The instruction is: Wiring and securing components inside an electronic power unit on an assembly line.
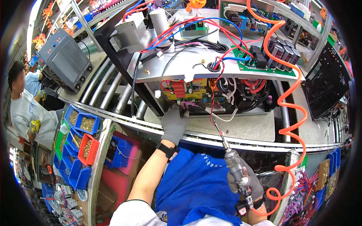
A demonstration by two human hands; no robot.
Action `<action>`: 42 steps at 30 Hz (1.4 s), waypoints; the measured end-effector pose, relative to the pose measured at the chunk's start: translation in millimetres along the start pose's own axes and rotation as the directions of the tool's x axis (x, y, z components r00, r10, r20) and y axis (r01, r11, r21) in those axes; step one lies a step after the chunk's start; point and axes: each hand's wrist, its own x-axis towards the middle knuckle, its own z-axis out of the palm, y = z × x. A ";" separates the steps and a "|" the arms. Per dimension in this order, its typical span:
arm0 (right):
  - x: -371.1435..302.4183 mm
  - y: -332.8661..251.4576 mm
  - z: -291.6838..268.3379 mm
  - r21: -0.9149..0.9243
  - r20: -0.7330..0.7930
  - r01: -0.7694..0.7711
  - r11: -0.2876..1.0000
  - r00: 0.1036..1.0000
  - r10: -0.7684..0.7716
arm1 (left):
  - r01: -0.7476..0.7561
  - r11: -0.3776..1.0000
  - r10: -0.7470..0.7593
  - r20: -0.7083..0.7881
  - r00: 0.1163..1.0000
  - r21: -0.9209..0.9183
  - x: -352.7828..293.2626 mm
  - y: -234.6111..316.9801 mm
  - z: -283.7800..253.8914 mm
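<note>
My left hand (174, 123), in a grey glove, reaches into the open lower bay of a metal machine chassis (169, 74). Its fingertips are bent together beside a small purple part (187, 103); what they pinch is hard to make out. My right hand (252, 183), gloved too, is wrapped round a grey air screwdriver (235, 164). The tool's long bit points up toward the front of the bay, just below a thin white wire (222, 117). Inside the bay are yellow and red coils (181, 88) and bundled wires. Red and blue cables (196, 23) arch over the chassis top.
An orange coiled hose (292, 113) hangs down the right side to the screwdriver. Blue bins (80, 177) and a red bin (89, 149) of small fasteners stand at left. Rollers (107, 87) run behind them. A person (32, 109) works at far left. A black perforated panel (327, 81) leans at right.
</note>
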 end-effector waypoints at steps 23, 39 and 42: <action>-39.9 5.0 -36.1 0.114 -0.202 0.145 0.983 0.972 -0.120 | 0.066 0.872 0.017 0.164 0.986 -0.485 -45.8 47.3 -21.7; -76.7 13.2 -13.5 0.066 -0.185 0.017 0.998 0.983 -0.005 | -0.195 0.807 0.430 0.329 0.841 -0.557 -76.7 76.7 14.0; -72.9 20.1 -31.1 0.042 -0.134 -0.122 0.992 0.983 0.126 | 0.550 0.403 0.249 0.666 0.703 -0.731 -76.5 45.2 -13.5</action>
